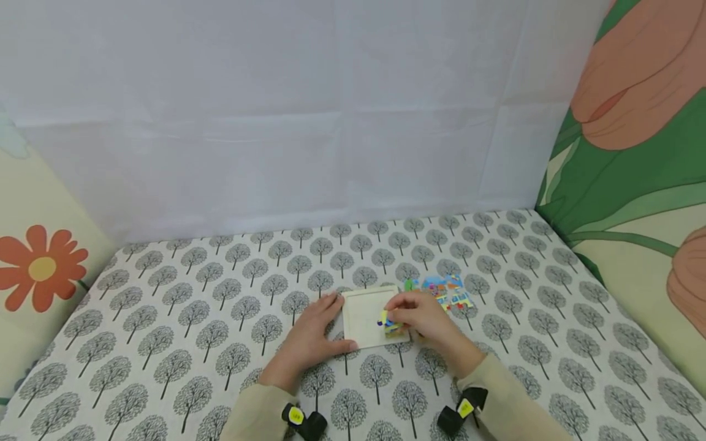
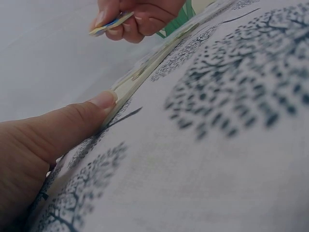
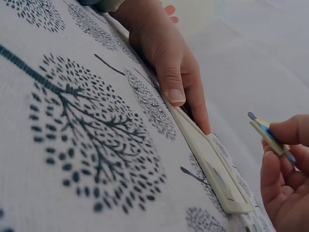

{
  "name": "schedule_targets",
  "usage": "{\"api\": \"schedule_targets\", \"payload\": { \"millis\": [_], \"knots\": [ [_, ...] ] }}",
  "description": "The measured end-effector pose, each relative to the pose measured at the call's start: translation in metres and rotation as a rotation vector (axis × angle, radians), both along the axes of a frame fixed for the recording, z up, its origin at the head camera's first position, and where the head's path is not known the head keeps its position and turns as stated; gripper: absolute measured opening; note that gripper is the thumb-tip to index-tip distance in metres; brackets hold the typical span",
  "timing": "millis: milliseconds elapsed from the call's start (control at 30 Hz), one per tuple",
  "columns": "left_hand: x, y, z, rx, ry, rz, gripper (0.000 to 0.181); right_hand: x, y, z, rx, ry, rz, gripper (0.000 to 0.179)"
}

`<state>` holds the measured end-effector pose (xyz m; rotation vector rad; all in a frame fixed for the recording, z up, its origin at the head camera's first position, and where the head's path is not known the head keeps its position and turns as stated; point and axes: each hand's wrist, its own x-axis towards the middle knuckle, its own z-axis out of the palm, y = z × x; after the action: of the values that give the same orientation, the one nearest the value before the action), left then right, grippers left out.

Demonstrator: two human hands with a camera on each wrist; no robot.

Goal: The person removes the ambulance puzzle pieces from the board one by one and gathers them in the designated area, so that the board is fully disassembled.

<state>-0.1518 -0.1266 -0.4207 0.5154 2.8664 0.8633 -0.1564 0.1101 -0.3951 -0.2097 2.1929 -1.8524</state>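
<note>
In the head view, a pale, shallow puzzle tray (image 1: pixel 361 318) with a raised rim lies flat on the cloth. My left hand (image 1: pixel 317 334) rests at its left side, thumb spread from the fingers; the left wrist view shows the thumb (image 2: pixel 104 100) touching the rim. Above the tray's right part, my right hand (image 1: pixel 425 315) pinches a small jigsaw piece (image 3: pixel 267 137), coloured yellow and blue, between thumb and fingers. In the right wrist view the piece is held tilted, apart from the tray (image 3: pixel 212 169). My right palm is hidden in the head view.
Beyond my right hand lies a cluster of colourful jigsaw pieces (image 1: pixel 449 289), partly covered by that hand. A tree-print cloth (image 1: pixel 231 324) covers the table. A white sheet (image 1: pixel 287 122) hangs behind, and flower-patterned panels (image 1: pixel 634 184) stand at both sides.
</note>
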Motion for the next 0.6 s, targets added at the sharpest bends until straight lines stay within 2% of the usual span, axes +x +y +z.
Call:
{"api": "schedule_targets", "payload": {
  "millis": [333,600],
  "knots": [
    [0.001,0.000,0.001,-0.003,0.004,-0.006,0.094,0.000,0.016,-0.003,-0.026,-0.089,-0.108,0.009],
    [0.001,0.000,0.001,-0.007,0.004,-0.005,0.094,0.002,0.031,-0.002,-0.033,-0.078,-0.157,0.006]
  ]
}}
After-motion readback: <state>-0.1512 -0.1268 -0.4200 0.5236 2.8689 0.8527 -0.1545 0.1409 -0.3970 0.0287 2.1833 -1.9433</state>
